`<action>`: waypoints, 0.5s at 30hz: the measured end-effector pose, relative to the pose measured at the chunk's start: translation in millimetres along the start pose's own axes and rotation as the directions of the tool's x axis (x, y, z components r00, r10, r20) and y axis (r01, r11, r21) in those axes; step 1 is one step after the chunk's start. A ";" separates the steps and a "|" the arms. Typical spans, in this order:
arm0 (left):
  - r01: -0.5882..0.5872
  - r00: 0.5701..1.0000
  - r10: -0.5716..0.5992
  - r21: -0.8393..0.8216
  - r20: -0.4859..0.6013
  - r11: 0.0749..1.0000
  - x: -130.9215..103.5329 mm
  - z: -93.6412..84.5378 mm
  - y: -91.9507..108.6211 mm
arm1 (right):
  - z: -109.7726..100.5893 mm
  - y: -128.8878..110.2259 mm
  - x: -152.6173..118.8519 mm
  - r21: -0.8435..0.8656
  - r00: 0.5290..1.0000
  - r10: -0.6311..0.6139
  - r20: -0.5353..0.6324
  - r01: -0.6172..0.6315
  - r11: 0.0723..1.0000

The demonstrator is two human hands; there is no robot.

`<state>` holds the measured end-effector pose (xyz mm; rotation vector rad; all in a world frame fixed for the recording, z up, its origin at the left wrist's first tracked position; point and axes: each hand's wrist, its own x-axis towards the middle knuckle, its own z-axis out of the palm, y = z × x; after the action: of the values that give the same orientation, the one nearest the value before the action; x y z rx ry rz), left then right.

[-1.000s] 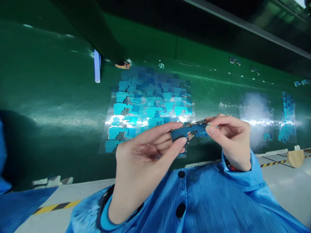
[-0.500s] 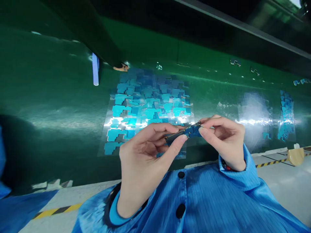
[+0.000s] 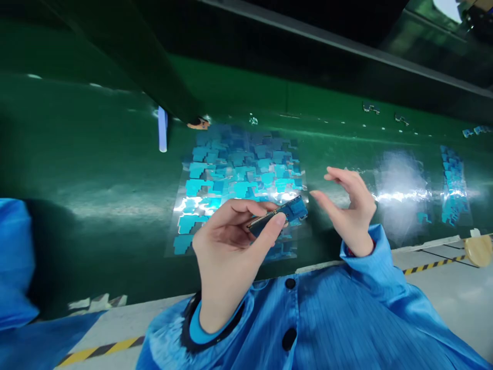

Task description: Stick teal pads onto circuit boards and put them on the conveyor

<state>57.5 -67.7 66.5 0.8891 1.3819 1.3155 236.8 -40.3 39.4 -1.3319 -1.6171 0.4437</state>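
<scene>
My left hand (image 3: 234,246) pinches a small blue circuit board (image 3: 296,208) between thumb and fingers, tilted above the green bench. Part of the board is hidden behind the thumb. To its right, my right hand (image 3: 348,205) is raised with thumb and fingers apart, holding nothing. Under and beyond the board lies a clear sheet covered with rows of bright blue die-cut pieces (image 3: 198,187). These pieces have stepped outlines, and some overlap.
A pale purple strip (image 3: 162,131) lies left of a dark post (image 3: 154,67). Small boards (image 3: 371,108) sit at the back right. Another sheet of blue pieces (image 3: 452,185) lies far right, near a wooden stool (image 3: 478,251). Someone's blue sleeve (image 3: 15,262) shows at left.
My right hand has let go of the circuit board and moved up, its fingers spreading. The left hand still holds the board, now turned to show more of its face.
</scene>
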 end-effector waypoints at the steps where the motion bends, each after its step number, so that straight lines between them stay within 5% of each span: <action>1: 0.035 0.999 -0.035 -0.018 0.001 0.999 1.4 -1.3 -0.6 | -0.4 8.9 0.5 0.036 0.995 0.090 0.033 -0.091 0.995; 5: 0.110 0.994 -0.110 -0.041 -0.008 0.993 5.2 -4.1 -3.8 | -0.3 19.6 -3.7 0.258 0.901 0.380 0.211 -0.426 0.867; 11: 0.141 0.990 -0.141 -0.067 0.015 0.988 6.2 -2.9 -16.7 | 2.9 -16.9 -10.5 0.480 0.762 0.348 0.546 -0.625 0.615; 15: 0.189 0.982 -0.190 -0.029 -0.011 0.982 14.8 -4.8 -21.1 | 12.7 -4.9 27.5 0.381 0.737 0.405 0.541 -0.644 0.663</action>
<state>51.8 -57.8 43.0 0.7121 1.4194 1.1940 225.0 -13.7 49.1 -1.2862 -1.2096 1.5422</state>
